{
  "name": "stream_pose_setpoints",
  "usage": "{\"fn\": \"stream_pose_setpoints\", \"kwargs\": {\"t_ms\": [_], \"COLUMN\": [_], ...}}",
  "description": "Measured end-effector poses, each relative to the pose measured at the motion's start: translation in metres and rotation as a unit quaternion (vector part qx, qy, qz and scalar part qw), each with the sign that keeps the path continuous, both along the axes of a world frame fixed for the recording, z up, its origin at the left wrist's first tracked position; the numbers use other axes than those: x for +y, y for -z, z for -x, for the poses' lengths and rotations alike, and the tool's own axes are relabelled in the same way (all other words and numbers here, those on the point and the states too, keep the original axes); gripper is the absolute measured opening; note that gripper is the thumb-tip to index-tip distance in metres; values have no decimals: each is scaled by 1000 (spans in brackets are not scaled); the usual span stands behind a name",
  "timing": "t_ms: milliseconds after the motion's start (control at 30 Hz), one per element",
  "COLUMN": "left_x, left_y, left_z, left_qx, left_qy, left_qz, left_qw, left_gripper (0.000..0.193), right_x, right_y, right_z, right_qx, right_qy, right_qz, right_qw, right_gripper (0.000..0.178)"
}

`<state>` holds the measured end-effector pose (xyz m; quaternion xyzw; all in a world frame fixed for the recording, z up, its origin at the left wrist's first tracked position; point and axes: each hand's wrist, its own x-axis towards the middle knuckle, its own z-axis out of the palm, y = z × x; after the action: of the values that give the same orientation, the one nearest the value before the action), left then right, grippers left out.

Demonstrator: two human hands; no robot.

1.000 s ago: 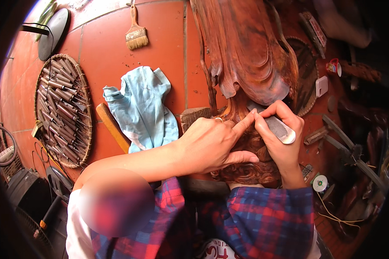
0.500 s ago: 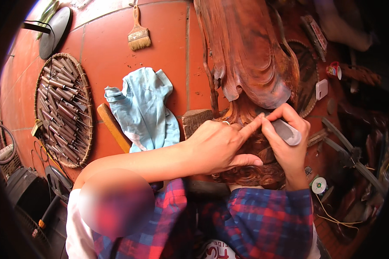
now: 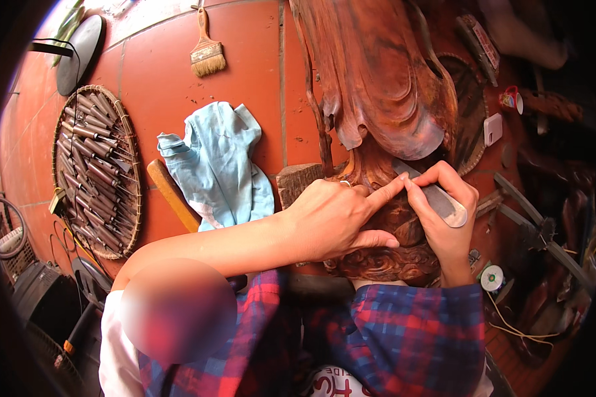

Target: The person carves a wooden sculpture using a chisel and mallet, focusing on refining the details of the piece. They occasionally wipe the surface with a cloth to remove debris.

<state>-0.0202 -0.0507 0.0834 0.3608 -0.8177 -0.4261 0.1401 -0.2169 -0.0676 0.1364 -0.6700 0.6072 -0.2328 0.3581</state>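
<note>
A large reddish-brown wood carving (image 3: 384, 79) with flowing folds lies before me, its swirled base (image 3: 391, 263) close to my lap. My right hand (image 3: 449, 241) grips a flat grey blade (image 3: 446, 205) with a rounded end, pinched between thumb and fingers. Its far tip points up and left onto the carving, just below the folds. My left hand (image 3: 328, 221) reaches across the base, index finger stretched to the blade beside my right thumb. The left thumb sticks out, and the other fingers are partly hidden beneath the hand. A ring shows on one finger.
Left on the red tiles are a round basket (image 3: 136, 175) of wood-handled carving tools, a light blue cloth (image 3: 222, 159), a wooden handle (image 3: 171, 194) and a brush (image 3: 207, 56). A wood block (image 3: 298, 185) sits beside the carving. Rightward are a red cup (image 3: 511, 100) and a spool (image 3: 491, 278).
The blade and my right hand have shifted slightly, and more of the blade's far end shows on the carving. My left hand stays nearly in place. The whole view has moved a little.
</note>
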Motion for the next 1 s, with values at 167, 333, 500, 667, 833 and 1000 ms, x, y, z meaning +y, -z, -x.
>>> {"fn": "stream_pose_setpoints", "kwargs": {"t_ms": [167,333,500,667,833,1000], "left_x": [-2,3,2,1,4,3], "left_y": [-1,-1,3,-2,5,-2], "left_z": [-7,-1,-7,-5,-4,-11], "left_qx": [42,1,8,-21,23,63], "left_qy": [-60,-17,-40,-16,-30,6], "left_qz": [3,13,20,25,20,-24], "left_qw": [997,1000,999,999,999,998], "left_gripper": [86,87,87,87,85,79], "right_x": [-4,3,-2,-1,-4,-5], "right_y": [10,2,13,5,2,-26], "right_z": [-8,1,-4,-5,-3,9], "right_qx": [-24,-28,-43,-27,-22,-39], "right_qy": [-6,14,1,-8,-12,66], "right_qz": [36,-5,6,4,-12,-31], "right_qw": [999,999,999,1000,1000,997], "right_gripper": [12,13,13,13,13,12]}}
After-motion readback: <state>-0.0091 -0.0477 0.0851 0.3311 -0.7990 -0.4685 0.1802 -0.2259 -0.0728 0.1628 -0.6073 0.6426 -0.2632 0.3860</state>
